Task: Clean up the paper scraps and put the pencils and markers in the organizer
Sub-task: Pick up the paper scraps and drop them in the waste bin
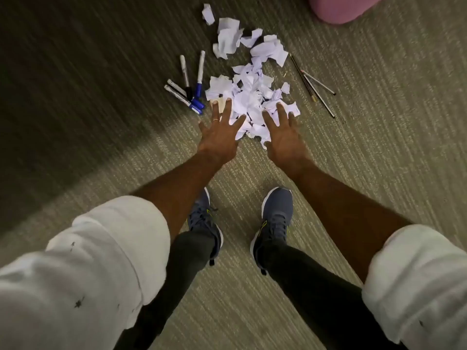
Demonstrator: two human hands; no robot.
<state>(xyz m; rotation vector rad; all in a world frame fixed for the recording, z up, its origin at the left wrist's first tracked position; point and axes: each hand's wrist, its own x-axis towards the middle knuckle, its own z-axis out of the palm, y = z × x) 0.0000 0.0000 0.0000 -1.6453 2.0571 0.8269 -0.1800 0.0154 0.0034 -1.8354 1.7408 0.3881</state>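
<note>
**2 hands down at the scrap pile**

Person's bent over, both bare arms reaching to the carpet (379,152). The left hand (222,132) and right hand (283,137) are spread wide, fingers (227,109) straight and splayed, holding nothing. They sit at the near edge of the paper scraps (252,97), 1 hand per side, tips on or just over the paper; can't tell if they press down. My guess: flanking the heap like that is to rake the loose bits together & scoop them in 1 go, so scraps come 1st.

The scraps are white torn bits, thickest by the hands, w/ a thinner trail running off to the far side. 4 markers (188,87) lie fanned just left of the heap, caps toward the person. The pencils (313,84) lie in a loose bundle on the right, a bit apart from the paper. Lying off to either side, they're prob. out of the sweep's way. No organizer in view.

The floor is ribbed grey-green carpet, in shadow on the left. A pink rounded thing (341,6) is cut off at the far right corner. Grey shoes (275,223) are planted behind the hands, white sleeves (101,248) rolled up.
</note>
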